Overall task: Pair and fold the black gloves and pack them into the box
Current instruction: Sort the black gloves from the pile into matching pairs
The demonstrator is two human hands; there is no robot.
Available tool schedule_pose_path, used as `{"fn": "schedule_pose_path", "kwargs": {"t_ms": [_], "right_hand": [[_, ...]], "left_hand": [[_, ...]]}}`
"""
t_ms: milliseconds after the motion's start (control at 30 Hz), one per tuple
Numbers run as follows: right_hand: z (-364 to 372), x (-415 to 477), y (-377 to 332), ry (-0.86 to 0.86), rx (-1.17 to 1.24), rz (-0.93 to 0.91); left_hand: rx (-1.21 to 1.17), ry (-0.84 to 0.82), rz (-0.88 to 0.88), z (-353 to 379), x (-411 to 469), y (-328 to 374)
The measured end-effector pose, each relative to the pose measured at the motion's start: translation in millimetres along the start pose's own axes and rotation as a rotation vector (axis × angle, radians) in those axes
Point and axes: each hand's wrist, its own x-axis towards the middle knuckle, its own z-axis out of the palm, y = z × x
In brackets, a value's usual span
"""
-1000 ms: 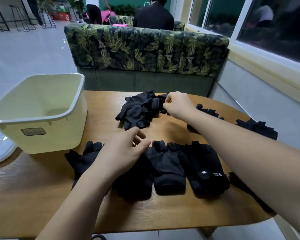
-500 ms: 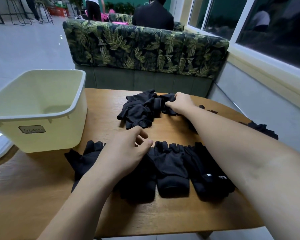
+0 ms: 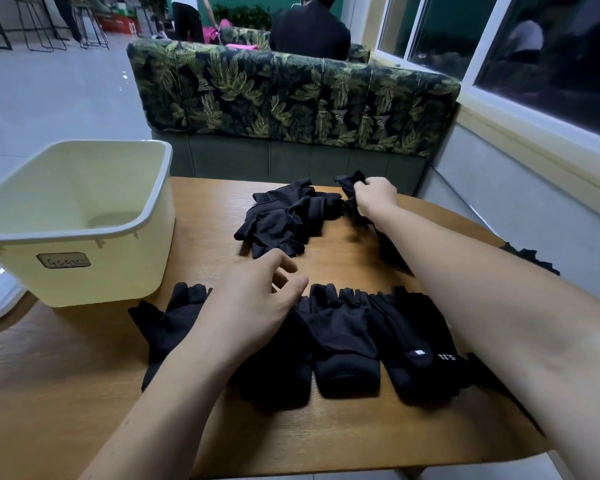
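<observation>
- I see the right hand [image 3: 374,197] reached to the far side of the wooden table [image 3: 84,368], fingers closed around one black glove [image 3: 350,183]; part of that glove sticks up above the knuckles, the rest hangs below the fist.
- I see the left hand [image 3: 253,306] resting over the near row of gloves [image 3: 347,341], fingers loosely spread and curled, gripping nothing; the palm covers part of the row.
- The near row lies flat along the table's front edge, gloves side by side and touching, cuffs toward me. One glove on the right of the row carries a small white label [image 3: 420,352] and white lettering.
- A loose pile of gloves [image 3: 281,220] sits at the far middle of the table, just left of the right hand and apart from the near row.
- More black fabric shows past the right forearm, at the table's right edge; I cannot tell how many gloves are there.
- The cream plastic box [image 3: 84,265] stands upright on the table's left side, near the row's left end. I see no gloves inside it.
- A leaf-patterned sofa back [image 3: 291,95] stands beyond the table.
</observation>
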Motion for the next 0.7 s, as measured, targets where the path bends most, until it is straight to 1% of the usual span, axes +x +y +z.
{"fn": "schedule_pose_path", "kwargs": {"t_ms": [100, 167, 233, 400, 500, 567, 633, 700], "right_hand": [[-19.7, -15.7, -7.0, 0.001, 0.212, 0.013], [-35.8, -37.7, -13.2, -0.044, 0.402, 0.015], [-52.8, -70.2, -20.2, -0.116, 0.58, 0.018], [-88.4, -154.8, -16.2, -0.331, 0.791, -0.018], [-105.6, -198.0, -3.7, -0.445, 0.958, 0.03], [-115.2, -224.3, 5.9, -0.529, 1.051, 0.1], [-120.4, -248.4, 16.6, -0.629, 1.139, 0.167], [-121.0, -262.8, 28.4, -0.659, 1.166, 0.211]], "left_hand": [[-0.021, 0.011, 0.004, 0.8, 0.2, 2.5], [-0.047, 0.027, 0.001, 1.1, 0.2, 4.1], [-0.09, 0.046, -0.006, 1.0, 1.0, 5.2], [-0.246, 0.106, -0.003, 1.1, 1.2, 14.4], [-0.371, 0.127, -0.009, 1.4, 0.4, 19.6], [-0.45, 0.099, -0.022, 3.7, 0.1, 23.5], [-0.545, 0.027, -0.022, 6.6, -3.0, 30.6], [-0.645, -0.06, -0.017, 9.2, -7.4, 37.8]]}}
